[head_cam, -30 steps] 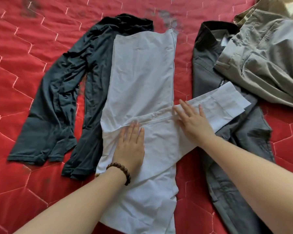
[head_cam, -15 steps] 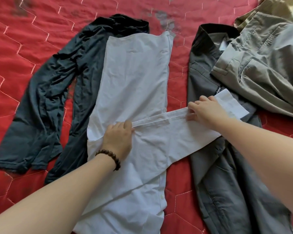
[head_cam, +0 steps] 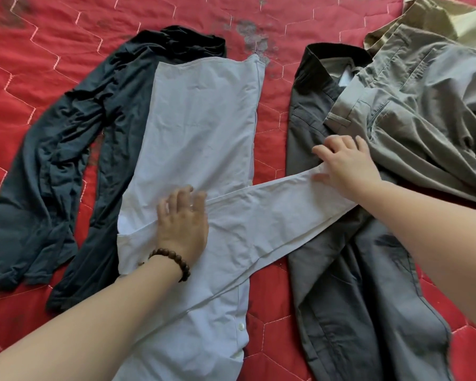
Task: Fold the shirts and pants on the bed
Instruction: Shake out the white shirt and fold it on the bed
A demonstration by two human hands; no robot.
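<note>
A pale blue button shirt (head_cam: 201, 127) lies face down in the middle of the red quilt (head_cam: 39, 50), its body narrowed by a fold. One sleeve (head_cam: 270, 213) runs across it and out to the right. My left hand (head_cam: 182, 224), with a bead bracelet on the wrist, presses flat on the sleeve where it crosses the shirt body. My right hand (head_cam: 346, 163) covers the cuff end of the sleeve, fingers curled over it, on top of a dark grey shirt (head_cam: 349, 298).
A dark teal long-sleeved top (head_cam: 66, 160) lies spread to the left, partly under the pale shirt. Khaki pants (head_cam: 423, 111) are heaped at the upper right, over the grey shirt's collar. Another beige garment (head_cam: 467, 26) shows at the top right corner.
My right hand slid outward along the sleeve to its cuff, which is now hidden under the hand. My left hand stayed pressed on the sleeve near the shirt's left side.
</note>
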